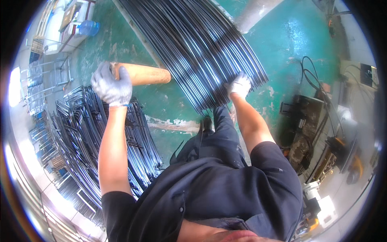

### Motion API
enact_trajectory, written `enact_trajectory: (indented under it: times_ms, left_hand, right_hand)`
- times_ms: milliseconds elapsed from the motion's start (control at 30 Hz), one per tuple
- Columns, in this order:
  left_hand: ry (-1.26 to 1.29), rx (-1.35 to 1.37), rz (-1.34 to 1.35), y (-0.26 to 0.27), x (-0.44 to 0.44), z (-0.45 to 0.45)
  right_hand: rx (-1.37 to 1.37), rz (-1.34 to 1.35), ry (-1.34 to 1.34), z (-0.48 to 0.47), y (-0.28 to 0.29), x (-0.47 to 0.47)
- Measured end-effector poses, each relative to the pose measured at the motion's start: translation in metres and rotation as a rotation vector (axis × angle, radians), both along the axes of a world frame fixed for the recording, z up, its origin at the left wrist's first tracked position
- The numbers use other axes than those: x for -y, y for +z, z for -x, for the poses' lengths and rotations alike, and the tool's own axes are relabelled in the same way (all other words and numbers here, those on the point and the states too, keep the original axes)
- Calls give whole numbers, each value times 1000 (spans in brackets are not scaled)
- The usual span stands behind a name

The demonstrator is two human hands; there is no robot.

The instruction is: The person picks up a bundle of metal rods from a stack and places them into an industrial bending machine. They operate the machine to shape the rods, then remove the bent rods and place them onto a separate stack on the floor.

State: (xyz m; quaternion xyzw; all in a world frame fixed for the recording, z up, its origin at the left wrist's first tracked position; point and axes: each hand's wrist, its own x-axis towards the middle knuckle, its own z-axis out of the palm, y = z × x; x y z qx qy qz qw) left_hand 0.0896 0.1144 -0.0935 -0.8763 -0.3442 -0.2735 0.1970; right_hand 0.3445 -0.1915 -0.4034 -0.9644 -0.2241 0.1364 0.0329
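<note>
My left hand (pixel 112 83), in a grey-white knit work glove, is at the near end of a thick tan cylinder (pixel 145 74), perhaps a cardboard tube; its thumb lies along the side and the fingers are partly hidden. The cylinder's far end points right, beside a broad layer of long dark metal tubes (pixel 196 57). Gloved as well, my right hand (pixel 239 84) rests on the near ends of these tubes, towards their right side. Its fingertips lie over them; whether it grips any is not clear.
Bent metal tube frames (pixel 81 127) are piled at the left, below my left hand. A blue water bottle (pixel 88 27) lies by a white bench at the upper left. Dark machinery (pixel 305 121) with cables stands at the right on the worn green floor (pixel 169 104).
</note>
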Motion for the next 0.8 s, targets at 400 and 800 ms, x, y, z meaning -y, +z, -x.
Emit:
enact_trajectory:
  times_ms: [400, 800]
  left_hand:
    - [-24, -23, -8, -3, -5, -3]
    - [47, -4, 50, 8, 3, -16]
  right_hand:
    - [-352, 37, 78, -73, -26, -9]
    - [-1231, -443, -339, -114, 23, 15]
